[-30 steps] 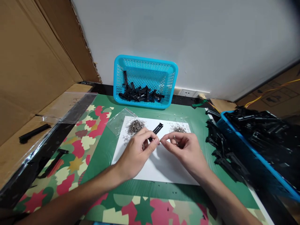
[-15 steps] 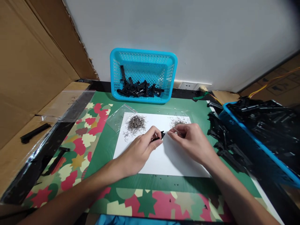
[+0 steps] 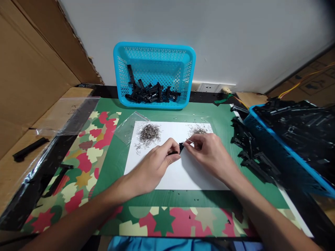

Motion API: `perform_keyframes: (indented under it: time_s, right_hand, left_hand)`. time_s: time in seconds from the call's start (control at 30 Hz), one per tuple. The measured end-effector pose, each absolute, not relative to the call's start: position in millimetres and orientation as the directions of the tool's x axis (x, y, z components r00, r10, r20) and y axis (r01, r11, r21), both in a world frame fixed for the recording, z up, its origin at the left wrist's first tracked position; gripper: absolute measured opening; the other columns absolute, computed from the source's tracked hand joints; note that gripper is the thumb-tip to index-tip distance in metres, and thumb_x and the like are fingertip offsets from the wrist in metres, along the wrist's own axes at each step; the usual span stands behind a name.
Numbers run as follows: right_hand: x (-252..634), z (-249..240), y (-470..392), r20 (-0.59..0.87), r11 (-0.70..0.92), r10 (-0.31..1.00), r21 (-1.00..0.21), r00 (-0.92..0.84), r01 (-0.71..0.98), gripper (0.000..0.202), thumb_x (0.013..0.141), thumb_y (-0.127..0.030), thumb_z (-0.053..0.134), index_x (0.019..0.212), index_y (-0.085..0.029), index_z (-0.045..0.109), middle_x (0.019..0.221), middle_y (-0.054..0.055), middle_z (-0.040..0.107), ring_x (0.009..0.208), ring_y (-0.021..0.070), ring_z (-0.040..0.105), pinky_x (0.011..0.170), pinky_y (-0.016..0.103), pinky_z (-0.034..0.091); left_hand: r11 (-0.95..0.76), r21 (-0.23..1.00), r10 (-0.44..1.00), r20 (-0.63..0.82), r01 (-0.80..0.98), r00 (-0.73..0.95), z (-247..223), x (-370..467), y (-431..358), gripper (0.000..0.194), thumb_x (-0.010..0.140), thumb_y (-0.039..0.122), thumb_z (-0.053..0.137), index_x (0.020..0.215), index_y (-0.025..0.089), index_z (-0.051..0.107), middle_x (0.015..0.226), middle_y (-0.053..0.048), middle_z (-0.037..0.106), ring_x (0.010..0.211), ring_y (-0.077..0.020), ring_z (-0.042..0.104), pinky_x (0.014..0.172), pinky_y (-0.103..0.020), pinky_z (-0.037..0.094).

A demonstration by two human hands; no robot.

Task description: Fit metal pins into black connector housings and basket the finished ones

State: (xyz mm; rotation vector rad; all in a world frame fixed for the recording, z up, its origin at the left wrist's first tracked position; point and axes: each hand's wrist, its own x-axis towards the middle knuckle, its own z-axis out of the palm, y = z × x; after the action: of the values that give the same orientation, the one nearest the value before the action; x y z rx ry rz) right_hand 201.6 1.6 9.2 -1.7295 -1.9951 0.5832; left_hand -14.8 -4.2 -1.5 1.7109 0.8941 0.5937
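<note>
1. Black part [image 3: 181, 147], pinched in the left hand [image 3: 161, 161], thumb against curled fingers, over the white paper [image 3: 188, 177] — one end left bare, seemingly for access.
2. Right hand [image 3: 206, 146]: fingertips closed on a thin sliver [image 3: 189, 140] beside that end, contact unclear.
3. Small wires [image 3: 149, 134] lie heaped on the paper — likely for close reach.

From above its near edge, the work surface [image 3: 162, 198] is being viewed forward and down by a head-worn camera, left hand [image 3: 159, 160] and right hand [image 3: 208, 148] being framed at close range.
</note>
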Motion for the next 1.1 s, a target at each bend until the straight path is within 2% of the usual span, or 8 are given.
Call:
perform_keyframes:
  time_s: [0.37,0.6,0.93,1.0,1.1]
  right_hand:
    - [201.4,8.2,-1.7,0.032,0.136,0.989,-0.542,-0.142,0.829,0.025,0.091,-0.023,0.064,0.067,-0.018,0.070,0.057,0.000,0.056,0.053,0.0125,0.042,0.054,0.031,0.029]
    - [199.9,5.2,-4.9,0.062,0.134,0.991,-0.549,-0.120,0.825,0.017,0.090,-0.022,0.064,0.079,-0.017,0.076,0.059,0.000,0.059,0.053,0.0125,0.045,0.055,0.029,0.032]
    - [197.2,6.6,-1.9,0.033,0.152,0.986,-0.556,-0.161,0.817,0.030,0.092,-0.019,0.061,0.062,-0.017,0.062,0.054,-0.003,0.049,0.052,0.0108,0.039,0.055,0.029,0.027]
    - [199.0,10.8,-1.8,-0.001,0.150,0.984,-0.552,-0.181,0.820,0.031,0.094,-0.020,0.061,0.063,-0.017,0.064,0.055,-0.002,0.050,0.053,0.0110,0.039,0.055,0.029,0.027]
    - [201.6,17.7,-3.5,-0.029,0.161,0.977,-0.543,-0.209,0.824,0.026,0.097,-0.023,0.059,0.075,-0.018,0.073,0.055,-0.002,0.053,0.052,0.0121,0.040,0.054,0.029,0.028]
  left_hand:
    - [-0.215,0.930,0.765,-0.029,0.297,0.644,0.4,-14.5,-1.9,0.007,0.108,0.022,0.049,0.102,0.023,0.052,0.087,0.003,0.052,0.075,-0.0142,0.043,0.071,-0.029,0.034]
    - [-0.195,0.933,0.770,-0.045,0.302,0.637,-1.0,-15.9,-1.9,0.007,0.108,0.023,0.046,0.103,0.024,0.051,0.085,0.003,0.049,0.075,-0.0146,0.043,0.069,-0.029,0.033]
    - [-0.157,0.929,0.756,-0.107,0.336,0.646,7.7,-18.8,-1.2,0.012,0.110,0.028,0.044,0.102,0.023,0.051,0.082,0.004,0.045,0.075,-0.0147,0.041,0.070,-0.029,0.033]
    - [-0.152,0.928,0.760,-0.110,0.341,0.640,7.8,-18.7,-1.8,0.013,0.110,0.030,0.043,0.102,0.023,0.050,0.082,0.004,0.045,0.075,-0.0148,0.042,0.070,-0.030,0.033]
    - [-0.154,0.930,0.762,-0.105,0.335,0.640,7.8,-18.9,-1.9,0.017,0.111,0.035,0.043,0.101,0.023,0.050,0.084,0.004,0.047,0.077,-0.0154,0.043,0.074,-0.031,0.034]
